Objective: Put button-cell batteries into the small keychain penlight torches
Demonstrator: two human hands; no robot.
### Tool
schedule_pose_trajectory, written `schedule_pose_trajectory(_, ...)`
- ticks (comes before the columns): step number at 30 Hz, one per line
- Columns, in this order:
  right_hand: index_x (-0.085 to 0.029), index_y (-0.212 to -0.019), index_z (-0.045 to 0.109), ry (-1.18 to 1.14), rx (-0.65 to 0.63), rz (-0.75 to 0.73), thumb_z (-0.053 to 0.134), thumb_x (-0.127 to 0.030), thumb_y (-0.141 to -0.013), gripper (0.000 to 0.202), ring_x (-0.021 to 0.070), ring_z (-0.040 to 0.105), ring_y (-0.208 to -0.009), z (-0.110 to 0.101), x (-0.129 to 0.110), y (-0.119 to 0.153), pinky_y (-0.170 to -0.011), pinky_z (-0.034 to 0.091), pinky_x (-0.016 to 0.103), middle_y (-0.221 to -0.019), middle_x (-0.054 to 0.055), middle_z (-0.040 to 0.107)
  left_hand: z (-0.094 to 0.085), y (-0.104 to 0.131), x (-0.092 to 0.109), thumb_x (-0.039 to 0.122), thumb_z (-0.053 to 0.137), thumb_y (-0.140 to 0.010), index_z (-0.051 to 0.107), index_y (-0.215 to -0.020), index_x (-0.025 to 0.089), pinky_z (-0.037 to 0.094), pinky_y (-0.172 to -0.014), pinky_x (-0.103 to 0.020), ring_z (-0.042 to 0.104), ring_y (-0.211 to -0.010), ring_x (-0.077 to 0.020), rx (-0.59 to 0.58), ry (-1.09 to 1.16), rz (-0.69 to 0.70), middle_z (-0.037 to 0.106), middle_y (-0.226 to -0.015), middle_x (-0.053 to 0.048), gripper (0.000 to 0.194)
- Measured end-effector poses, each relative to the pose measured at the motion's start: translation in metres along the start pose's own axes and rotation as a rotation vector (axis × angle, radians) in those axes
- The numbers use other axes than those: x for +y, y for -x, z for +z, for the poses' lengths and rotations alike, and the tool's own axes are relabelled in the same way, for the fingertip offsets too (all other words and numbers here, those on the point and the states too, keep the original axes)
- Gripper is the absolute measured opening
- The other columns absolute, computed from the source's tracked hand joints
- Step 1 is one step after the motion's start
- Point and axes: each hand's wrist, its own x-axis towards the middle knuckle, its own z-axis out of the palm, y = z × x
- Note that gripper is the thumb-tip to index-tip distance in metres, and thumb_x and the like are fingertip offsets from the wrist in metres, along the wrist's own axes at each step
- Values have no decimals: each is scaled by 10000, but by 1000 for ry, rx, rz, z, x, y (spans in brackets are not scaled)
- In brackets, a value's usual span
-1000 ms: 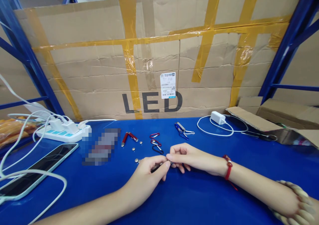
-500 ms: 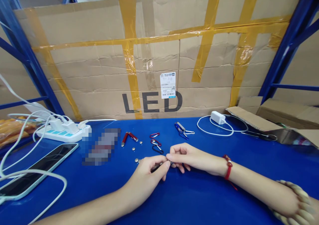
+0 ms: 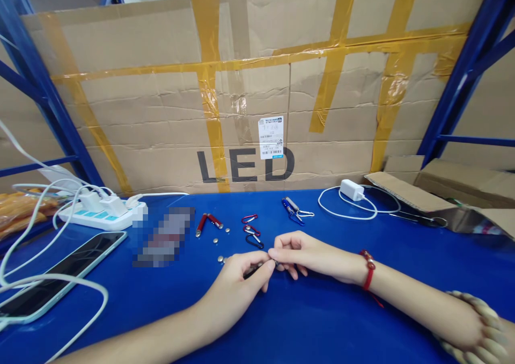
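My left hand is closed around a small dark tube, mostly hidden by the fingers. The fingertips of my right hand pinch at the tube's end and meet my left fingertips; what they grip is too small to make out. Just beyond the hands lie a black carabiner and two red ones. Two red tubes rest further left, with several small silver discs near them. Behind my right hand are a blue tube and a silver one with clips.
A phone and a white power strip with loose cables occupy the left side. A white charger with a coiled cable lies at the back right, beside an open cardboard box. A large taped carton stands behind the blue table.
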Motion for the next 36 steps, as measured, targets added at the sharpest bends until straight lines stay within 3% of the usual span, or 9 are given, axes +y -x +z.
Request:
schedule_pose_trajectory(23, -144, -623, 473, 4, -10, -10, 546, -539, -707, 410, 35, 406, -448, 0, 2, 0, -407, 270, 154, -542, -41, 506, 1, 1, -2, 384, 359, -818, 448, -592, 160, 304, -569, -210, 419, -603, -104, -31, 21, 25, 445, -590, 26, 331)
schedule_pose_trajectory(36, -139, -619, 473, 16, -6, 0, 537, -518, -725, 399, 31, 412, -445, -1, 3, -1, -408, 278, 143, -519, -43, 492, 2, 1, 0, 333, 371, -820, 469, -620, 152, 288, -545, -193, 390, -569, -86, -41, 5, 17, 417, -568, 40, 287)
